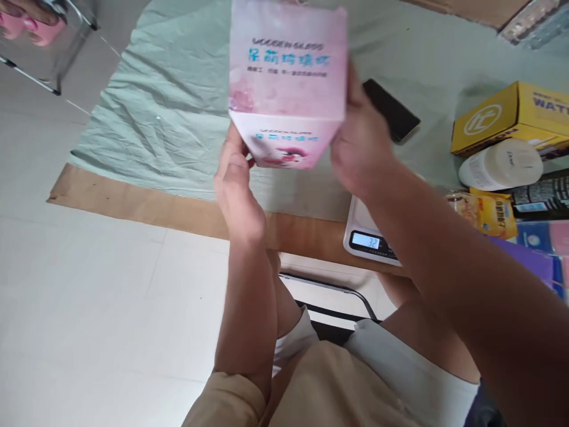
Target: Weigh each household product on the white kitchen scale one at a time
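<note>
I hold a pink and white cardboard box with blue lettering up in front of me, above the table. My left hand supports its lower left corner from below. My right hand grips its right side. Beneath my right forearm sits a white digital scale whose display reads 32. A black phone lies on the green cloth just behind my right hand.
A yellow box, a white bottle, a small yellow packet and other packages crowd the table's right side. The brown table edge runs below the cloth. White floor tiles spread to the left; my knees are below.
</note>
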